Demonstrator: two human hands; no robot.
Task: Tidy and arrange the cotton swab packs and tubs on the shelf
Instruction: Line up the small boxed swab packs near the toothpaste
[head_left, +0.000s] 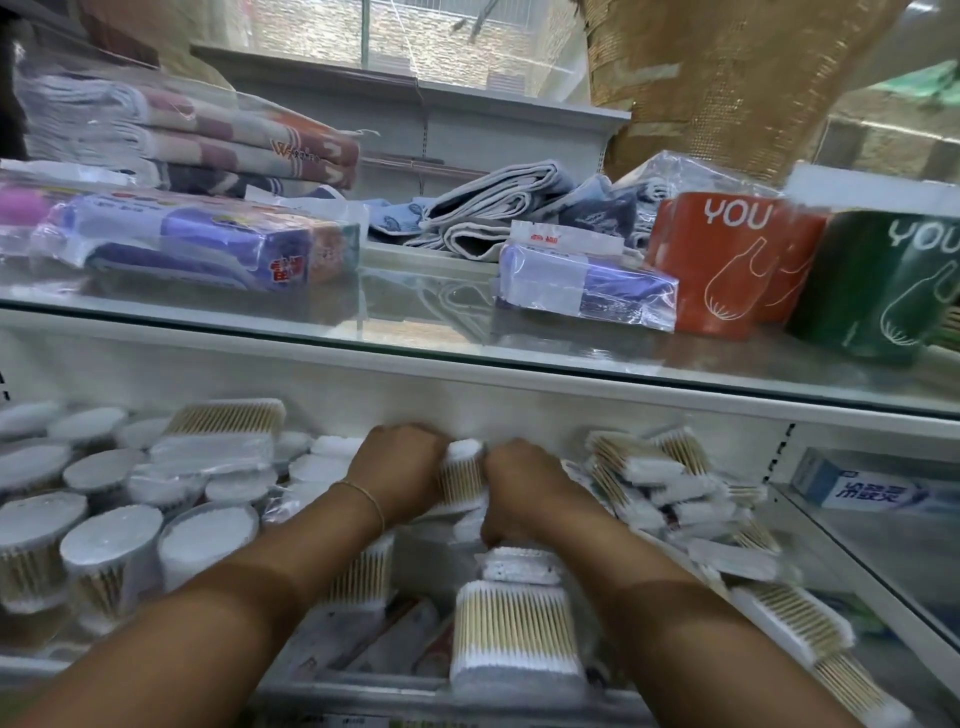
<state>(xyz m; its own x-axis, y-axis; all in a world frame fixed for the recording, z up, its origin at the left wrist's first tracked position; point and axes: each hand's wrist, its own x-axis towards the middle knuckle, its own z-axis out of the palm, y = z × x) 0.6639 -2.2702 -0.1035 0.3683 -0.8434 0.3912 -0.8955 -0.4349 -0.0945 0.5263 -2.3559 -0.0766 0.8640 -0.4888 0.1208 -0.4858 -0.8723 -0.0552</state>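
On the lower shelf, my left hand and my right hand both grip one flat cotton swab pack with wooden sticks, held upright near the back wall. Round cotton swab tubs crowd the left part of the shelf, some with a pack lying on top. A pile of loose packs leans at the right. Another upright pack stands at the front between my forearms.
A glass shelf above carries wrapped purple packets, folded towels and orange and green mugs. A toothpaste box lies at the right. Long flat boxes lie at the front.
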